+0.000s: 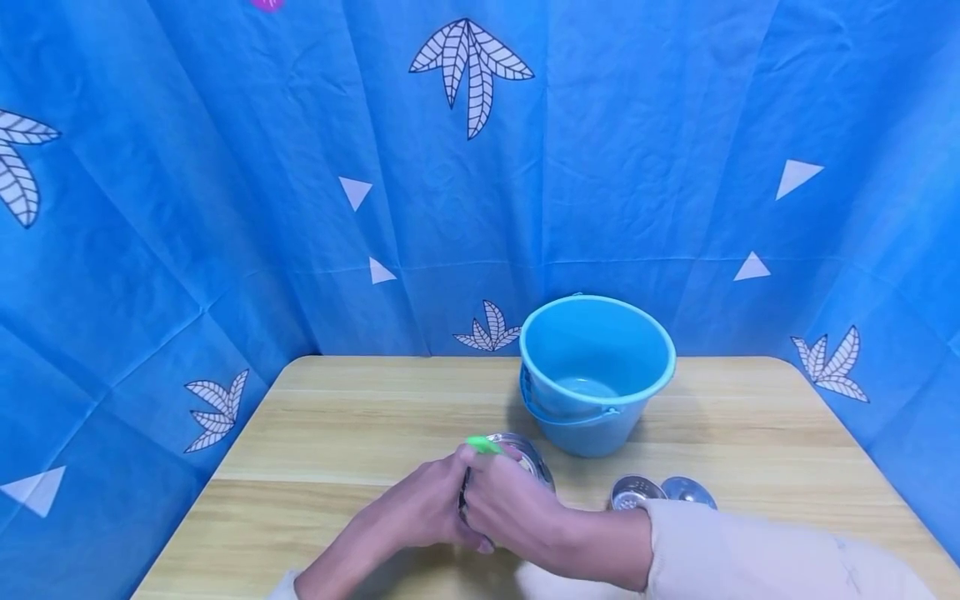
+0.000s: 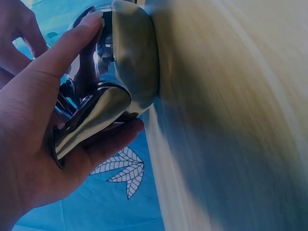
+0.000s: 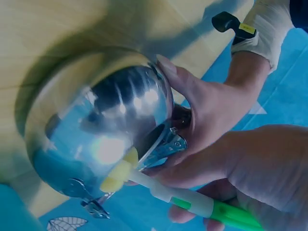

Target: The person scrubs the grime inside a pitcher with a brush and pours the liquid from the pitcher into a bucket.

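Nearest, a pale sleeve (image 1: 757,546) crosses the right near corner of the light wood-grained bench (image 1: 352,433), overlapping the near edges of two small metal pieces. The right hand (image 1: 513,504) grips a slim green-and-white plastic brush (image 3: 195,200) with a lumpy yellow sponge head (image 3: 119,175). Beside it, the left hand (image 1: 431,496) has its grip round the handle side of a rounded, mirror-bright metal pot (image 3: 103,108), thumb lying on the body. The pot is at the bench's near middle, just beyond the hands.

Right of the hands, close together, lie a round perforated metal strainer cup (image 1: 632,490) and a shiny domed metal lid (image 1: 688,490). Farther off, beyond the pot and to its right, stands a light-blue plastic bucket (image 1: 600,437), upright, and behind the bench hangs a blue curtain (image 1: 637,167) printed with white leaves and triangles.

From above, the hands cover most of the pot and brush; reflections make it hard to tell whether the sponge is inside the pot or against its outer wall. The brush's long axis slants across the pot, its green end pointing left and far, its sponge end right and near.
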The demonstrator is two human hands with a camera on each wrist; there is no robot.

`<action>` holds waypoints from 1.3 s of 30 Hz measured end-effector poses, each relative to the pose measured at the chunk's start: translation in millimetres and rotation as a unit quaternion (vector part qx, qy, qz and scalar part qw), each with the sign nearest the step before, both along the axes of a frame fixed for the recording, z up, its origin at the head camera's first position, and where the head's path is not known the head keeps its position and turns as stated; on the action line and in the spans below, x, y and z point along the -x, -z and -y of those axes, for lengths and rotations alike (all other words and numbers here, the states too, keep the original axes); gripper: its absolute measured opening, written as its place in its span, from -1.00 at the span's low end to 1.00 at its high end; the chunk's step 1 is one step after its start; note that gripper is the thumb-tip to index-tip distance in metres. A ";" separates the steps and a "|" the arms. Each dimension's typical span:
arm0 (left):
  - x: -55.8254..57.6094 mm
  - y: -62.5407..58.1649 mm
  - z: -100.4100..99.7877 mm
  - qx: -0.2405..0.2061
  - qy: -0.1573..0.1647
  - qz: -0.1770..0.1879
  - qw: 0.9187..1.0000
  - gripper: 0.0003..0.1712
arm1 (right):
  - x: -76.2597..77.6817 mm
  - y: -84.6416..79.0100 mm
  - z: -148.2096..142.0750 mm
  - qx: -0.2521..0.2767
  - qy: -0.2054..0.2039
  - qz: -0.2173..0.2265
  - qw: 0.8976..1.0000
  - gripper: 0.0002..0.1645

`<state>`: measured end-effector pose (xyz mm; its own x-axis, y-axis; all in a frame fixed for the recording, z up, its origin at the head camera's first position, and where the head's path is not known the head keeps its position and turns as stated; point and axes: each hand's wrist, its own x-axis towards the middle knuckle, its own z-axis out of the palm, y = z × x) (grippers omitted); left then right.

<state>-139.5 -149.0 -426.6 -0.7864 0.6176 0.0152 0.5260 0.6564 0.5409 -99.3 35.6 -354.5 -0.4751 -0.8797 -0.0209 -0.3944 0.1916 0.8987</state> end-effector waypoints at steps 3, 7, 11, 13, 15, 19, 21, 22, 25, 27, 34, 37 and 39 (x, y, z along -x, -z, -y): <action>-0.2 0.2 0.0 0.000 0.001 0.000 1.000 0.17 | 3.2 -3.7 6.0 -0.033 0.013 0.019 0.999 -0.81; -0.6 0.7 0.7 0.014 0.009 -0.012 1.000 0.27 | 10.3 -9.3 10.6 -0.049 0.028 0.057 0.997 -0.85; -0.5 0.2 0.4 0.030 0.009 -0.012 0.999 0.33 | 20.8 -16.8 10.6 -0.047 0.050 0.106 0.992 -0.66; -0.7 -0.1 -0.2 0.031 -0.004 0.006 0.999 0.35 | 27.0 -20.1 9.4 -0.044 0.064 0.133 0.988 -0.54; -0.9 -0.2 -0.9 0.034 -0.016 0.022 0.999 0.41 | 32.9 -22.9 7.5 -0.040 0.073 0.153 0.985 -0.46; -0.7 -0.1 -2.6 0.037 -0.030 0.034 0.998 0.52 | 42.8 -25.7 3.2 -0.021 0.079 0.175 0.981 -0.51; -0.4 -0.1 -3.3 0.035 -0.029 0.032 0.998 0.55 | 46.0 -26.7 1.2 -0.006 0.079 0.186 0.979 -0.57; -0.4 -0.2 -3.5 0.034 -0.029 0.031 0.999 0.56 | 47.4 -27.0 0.3 0.003 0.079 0.193 0.978 -0.60; -0.7 -0.5 -3.6 0.034 -0.028 0.027 0.999 0.57 | 50.2 -28.4 -2.2 0.024 0.080 0.216 0.973 -0.64; -1.2 -0.9 -3.4 0.035 -0.028 0.023 0.999 0.58 | 51.2 -30.0 -3.4 0.037 0.083 0.236 0.967 -0.65; -1.7 -1.7 -2.8 0.035 -0.034 0.018 0.999 0.64 | 53.1 -32.5 -10.5 0.065 0.084 0.278 0.955 -0.69; -1.7 -1.5 -2.6 0.037 -0.038 0.015 0.998 0.63 | 54.2 -30.1 -16.3 0.076 0.061 0.270 0.958 -0.73; -1.9 -1.2 -2.4 0.039 -0.039 0.013 0.998 0.62 | 54.2 -28.3 -19.8 0.083 0.044 0.262 0.960 -0.75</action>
